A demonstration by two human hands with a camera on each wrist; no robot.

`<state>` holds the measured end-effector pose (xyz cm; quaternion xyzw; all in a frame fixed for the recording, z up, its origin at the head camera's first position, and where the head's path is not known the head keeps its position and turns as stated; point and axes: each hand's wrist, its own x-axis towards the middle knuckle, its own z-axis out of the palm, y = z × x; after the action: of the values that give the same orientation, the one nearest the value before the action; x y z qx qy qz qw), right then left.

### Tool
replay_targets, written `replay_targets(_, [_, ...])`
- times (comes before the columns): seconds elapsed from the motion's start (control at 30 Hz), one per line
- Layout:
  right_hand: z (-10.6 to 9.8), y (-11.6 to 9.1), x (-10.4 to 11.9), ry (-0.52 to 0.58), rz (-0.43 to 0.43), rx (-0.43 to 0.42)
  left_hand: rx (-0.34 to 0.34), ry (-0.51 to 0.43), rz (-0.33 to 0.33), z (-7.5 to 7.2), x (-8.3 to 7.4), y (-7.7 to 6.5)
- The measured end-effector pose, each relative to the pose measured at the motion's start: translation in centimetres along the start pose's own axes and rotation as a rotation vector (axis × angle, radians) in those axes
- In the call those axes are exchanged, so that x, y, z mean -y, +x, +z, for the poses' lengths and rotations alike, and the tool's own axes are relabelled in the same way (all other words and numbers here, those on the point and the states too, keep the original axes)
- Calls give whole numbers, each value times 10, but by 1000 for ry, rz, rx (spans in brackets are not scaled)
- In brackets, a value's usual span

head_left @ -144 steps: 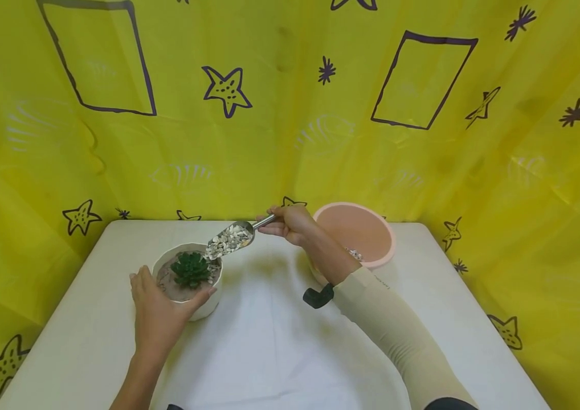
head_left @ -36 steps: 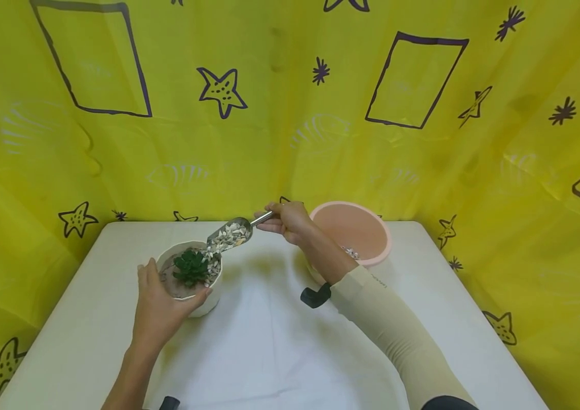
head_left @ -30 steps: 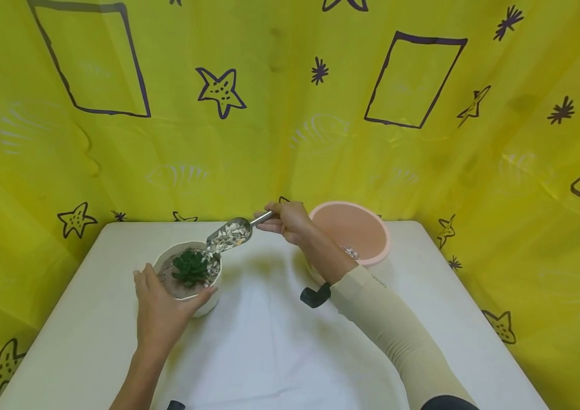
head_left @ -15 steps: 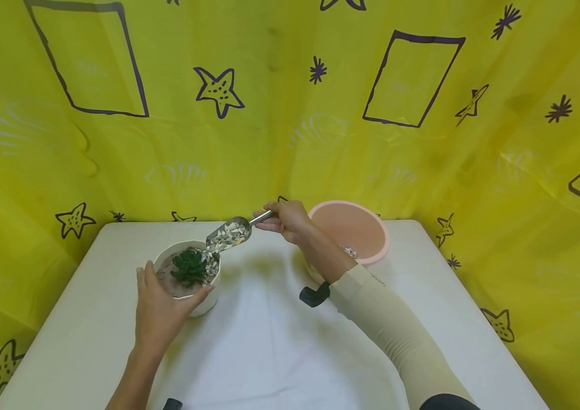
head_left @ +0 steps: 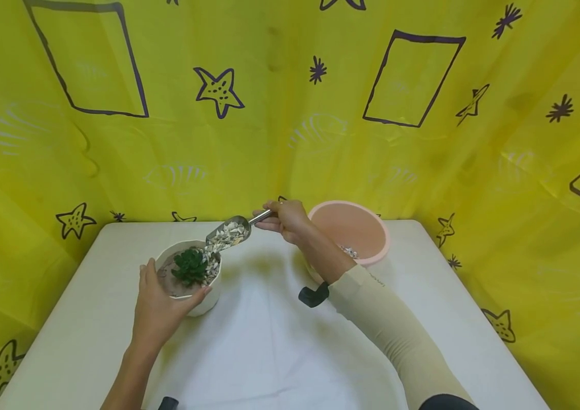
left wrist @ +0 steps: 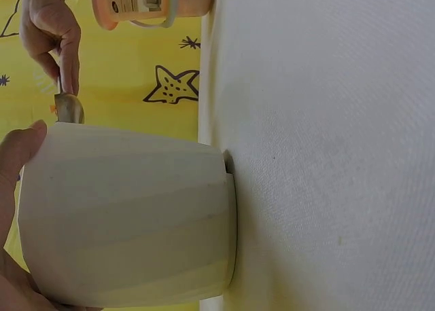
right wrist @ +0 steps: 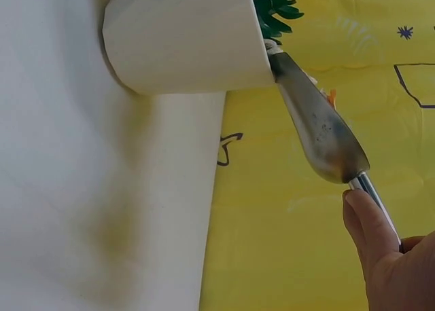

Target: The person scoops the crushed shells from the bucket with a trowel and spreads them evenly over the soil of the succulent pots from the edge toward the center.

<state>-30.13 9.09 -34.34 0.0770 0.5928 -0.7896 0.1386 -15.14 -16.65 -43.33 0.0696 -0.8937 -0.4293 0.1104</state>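
Observation:
My left hand (head_left: 159, 310) grips the near left side of a white faceted flower pot (head_left: 208, 302), thumb at the front rim and fingers at the left rim. A dark green succulent (head_left: 190, 266) stands in the pot in greyish-brown soil, with pale pebbles (head_left: 212, 272) along its right side. With my right hand (head_left: 290, 221) I hold a metal scoop (right wrist: 319, 124) by its handle, tilted down to the left. Its lip is right at the pot's right rim. Pale stone chips (head_left: 229, 234) fill much of the scoop.
Behind my right forearm stands a pink bucket (head_left: 354, 225), partly hidden, with some pebbles inside. Everything stands on a white-covered table (head_left: 269, 341). A yellow curtain (head_left: 269, 148) with dark star and frame drawings hangs behind and at both sides.
Since the earliest frame, more pebbles lie in the pot on the right of the succulent, and the scoop's load has thinned somewhat. Over the last second both hands stay almost still.

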Motion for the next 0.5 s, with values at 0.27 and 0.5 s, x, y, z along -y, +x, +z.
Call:
replay_targets(0.27, [2, -3, 1, -22, -16, 2, 2, 10, 4, 0, 0, -1])
replay_targets(0.5, [2, -4, 1, -16, -19, -4, -76, 38, -6, 8, -5, -5])
